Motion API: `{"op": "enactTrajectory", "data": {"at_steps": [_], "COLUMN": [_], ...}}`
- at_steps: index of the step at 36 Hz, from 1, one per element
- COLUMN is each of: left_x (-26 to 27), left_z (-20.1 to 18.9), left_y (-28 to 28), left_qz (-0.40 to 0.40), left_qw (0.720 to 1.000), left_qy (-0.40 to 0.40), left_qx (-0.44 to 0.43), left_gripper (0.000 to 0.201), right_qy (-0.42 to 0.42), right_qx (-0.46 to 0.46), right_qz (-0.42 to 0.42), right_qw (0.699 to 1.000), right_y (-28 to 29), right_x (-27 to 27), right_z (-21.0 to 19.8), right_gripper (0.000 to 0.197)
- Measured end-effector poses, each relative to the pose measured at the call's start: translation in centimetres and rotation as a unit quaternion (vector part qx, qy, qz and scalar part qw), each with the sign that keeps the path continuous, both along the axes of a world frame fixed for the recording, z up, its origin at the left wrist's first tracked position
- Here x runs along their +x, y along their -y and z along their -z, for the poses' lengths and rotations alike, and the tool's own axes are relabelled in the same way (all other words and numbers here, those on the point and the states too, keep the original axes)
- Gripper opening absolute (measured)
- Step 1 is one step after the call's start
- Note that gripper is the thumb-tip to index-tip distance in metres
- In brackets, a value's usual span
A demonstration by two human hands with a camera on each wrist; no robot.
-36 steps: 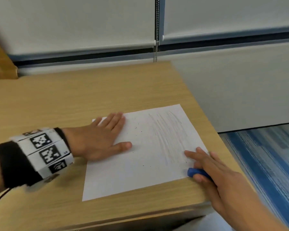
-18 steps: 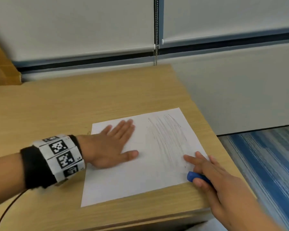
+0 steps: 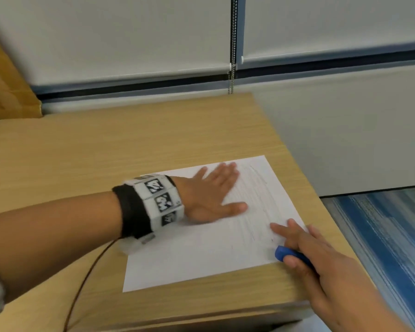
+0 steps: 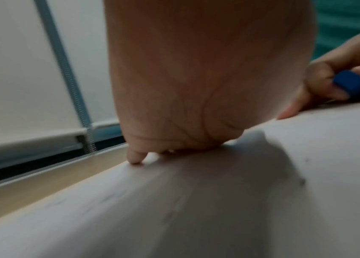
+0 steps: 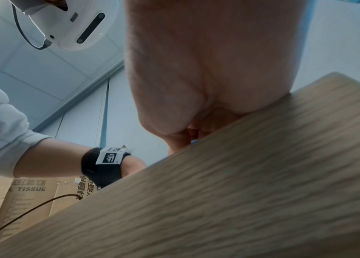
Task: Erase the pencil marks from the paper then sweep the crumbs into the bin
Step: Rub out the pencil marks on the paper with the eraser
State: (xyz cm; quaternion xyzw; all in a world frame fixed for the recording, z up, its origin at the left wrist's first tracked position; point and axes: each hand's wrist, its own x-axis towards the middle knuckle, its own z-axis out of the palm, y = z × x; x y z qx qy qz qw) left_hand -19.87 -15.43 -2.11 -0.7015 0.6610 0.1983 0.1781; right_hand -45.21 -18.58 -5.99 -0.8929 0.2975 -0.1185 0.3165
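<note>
A box (image 3: pixel 7 87) stands at the far left against the wall, behind the counter (image 3: pixel 106 152). In the right wrist view the word TISSUE is printed on it.

The left hand (image 3: pixel 211 195) lies flat, palm down, on the upper left part of the paper (image 3: pixel 189 255). Its grip is released: fingers straight and close together, thumb spread toward the near side, all pressing on the sheet. A black band with white marker tiles (image 3: pixel 157 202) wraps the wrist, and a thin cable (image 3: pixel 82 283) trails from it across the counter.

The paper sits near the counter's right front corner. Faint curved pencil marks (image 3: pixel 259 207) run down its right half, and a few dark crumbs (image 4: pixel 302 181) lie on the sheet.

The right hand (image 3: pixel 321 259) rests at the paper's lower right corner. Its grip grasps a blue eraser (image 3: pixel 282 254) between the thumb and the curled fingers, while the forefinger stretches out and touches the paper. The eraser's tip is at the sheet's edge.

The bin is not in sight.
</note>
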Motion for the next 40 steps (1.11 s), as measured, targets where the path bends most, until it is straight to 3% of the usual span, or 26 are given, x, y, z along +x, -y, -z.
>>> {"op": "enactTrajectory", "data": {"at_steps": [3, 7, 10, 14, 17, 20, 24, 26, 31, 33, 36, 38, 40], "left_x": [3.0, 4.5, 2.5, -2.7, -7.3, -9.4, -8.9, -7.9, -3.8, -3.3, -5.2, -7.2, -8.4], "left_z": [-0.3, -1.3, -1.6, -1.4, -1.4, -0.8, 0.2, -0.1, -1.2, -1.5, -1.2, -0.3, 0.5], "left_y": [-2.5, -5.0, -5.6, -5.9, -6.2, -6.8, -6.8, -6.8, -7.7, -7.8, -7.3, -7.1, -7.0], "left_qz": [-0.128, -0.225, -0.161, 0.053, 0.155, 0.145, 0.136, 0.096, -0.083, -0.106, -0.003, 0.100, 0.177], "left_qw": [0.990, 0.969, 0.984, 0.997, 0.988, 0.989, 0.991, 0.994, 0.993, 0.989, 0.995, 0.993, 0.984], "left_qy": [0.060, 0.094, 0.074, 0.060, 0.020, -0.025, -0.006, -0.006, 0.031, 0.058, 0.086, 0.058, 0.009], "left_qx": [0.006, 0.038, 0.025, 0.002, -0.002, 0.016, 0.013, 0.046, 0.080, 0.080, 0.058, 0.022, -0.012], "left_gripper": [0.095, 0.108, 0.109, 0.101, 0.100, 0.102, 0.100, 0.101, 0.105, 0.107, 0.106, 0.102, 0.099], "right_qy": [0.005, 0.016, 0.020, 0.024, 0.066, 0.078, 0.065, 0.069, 0.052, 0.052, 0.057, 0.062, 0.070], "right_qx": [0.004, -0.009, 0.000, -0.001, -0.006, 0.015, 0.030, 0.026, 0.032, 0.033, 0.036, 0.042, 0.041], "right_qz": [-0.015, -0.015, -0.005, 0.003, -0.024, -0.018, -0.020, -0.033, -0.025, -0.026, -0.019, -0.008, -0.005], "right_qw": [1.000, 1.000, 1.000, 1.000, 0.998, 0.997, 0.997, 0.997, 0.998, 0.998, 0.998, 0.997, 0.997], "right_y": [0.0, 0.2, 0.1, -0.2, -0.2, -0.1, 0.1, 0.2, 0.5, 0.4, 0.4, 0.3, 0.3], "right_x": [0.0, 0.1, -0.1, 0.0, 0.0, -0.1, -0.2, -0.2, -0.4, -0.3, -0.5, -0.5, -0.7], "right_z": [0.1, 0.5, 0.6, 0.2, 0.3, 0.6, 0.6, 0.8, 1.2, 1.1, 1.1, 0.8, 0.8], "right_gripper": [0.057, 0.075, 0.068, 0.064, 0.037, 0.033, 0.027, 0.024, 0.042, 0.045, 0.048, 0.038, 0.046]}}
